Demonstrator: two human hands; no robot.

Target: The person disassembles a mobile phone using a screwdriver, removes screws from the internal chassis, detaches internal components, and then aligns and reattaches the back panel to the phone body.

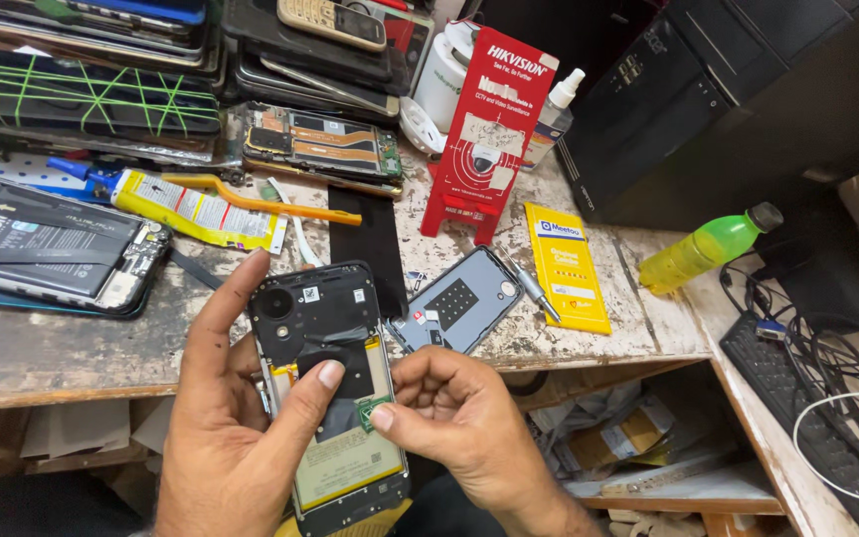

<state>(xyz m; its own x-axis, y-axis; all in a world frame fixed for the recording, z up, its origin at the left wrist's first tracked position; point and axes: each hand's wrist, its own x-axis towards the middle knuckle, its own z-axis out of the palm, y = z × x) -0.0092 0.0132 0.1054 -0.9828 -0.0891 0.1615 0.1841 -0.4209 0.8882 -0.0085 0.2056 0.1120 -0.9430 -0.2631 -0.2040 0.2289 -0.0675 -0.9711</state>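
I see L hand [226, 438] gripping opened phone [335, 398] over bench edge, thumb on black patch | R hand [459, 413] pinching small green part [374, 409] at phone's mid-right | rear cover [454, 301] on worktable [52, 343] just behind

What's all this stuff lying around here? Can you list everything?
Opened phone: one, black with yellow battery, held in both hands.
Back cover: one, grey-blue, bench edge.
Screwdriver: one, silver, beside cover.
Yellow packet: one, bench right.
Red box: one, upright behind.
Bottle: one, green-yellow, lying right.
Glue tube: one, yellow, bench left.
Phone stack: several, dark, back left.
Keyboard: one, black, lower right.
Left hand: cradles phone.
Right hand: fingertips at phone's edge.
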